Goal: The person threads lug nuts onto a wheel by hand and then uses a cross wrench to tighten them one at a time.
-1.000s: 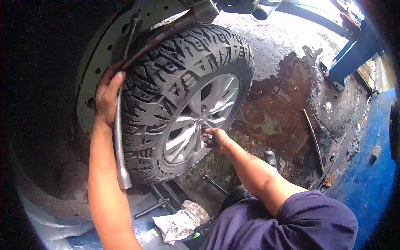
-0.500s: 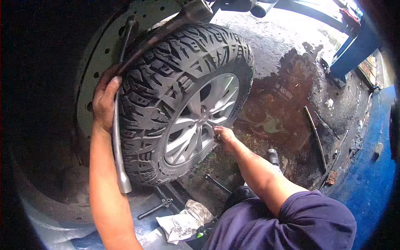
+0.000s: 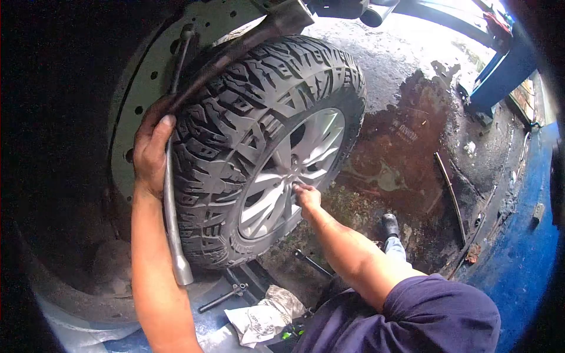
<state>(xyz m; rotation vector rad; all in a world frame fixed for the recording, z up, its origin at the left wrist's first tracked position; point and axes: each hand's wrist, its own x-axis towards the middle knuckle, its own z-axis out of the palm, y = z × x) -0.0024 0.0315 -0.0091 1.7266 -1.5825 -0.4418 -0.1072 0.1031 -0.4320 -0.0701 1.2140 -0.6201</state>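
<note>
My left hand [image 3: 152, 144] is wrapped around a four-way lug wrench [image 3: 172, 217], which lies along the tread side of the tire [image 3: 203, 170]. One of the wrench's arms runs down past my forearm and another reaches over the top of the tire. The wheel stands upright, with a silver spoked rim [image 3: 318, 141] facing me. My right hand [image 3: 308, 199] has its fingers pinched together at the rim's centre, by the lug holes; whatever sits between the fingertips is too small and covered to make out.
A white printed cloth bag [image 3: 262, 320] and a metal tool with a crossbar [image 3: 223, 297] lie below the wheel. A thin rod [image 3: 450, 197] rests on the stained floor at right. A blue lift post [image 3: 500, 79] stands at upper right, with a shoe [image 3: 389, 225] near my arm.
My right hand has moved up and left, in to the rim's centre, with its fingers now at the lug holes. My left hand keeps its hold on the lug wrench. The view has shifted slightly.
</note>
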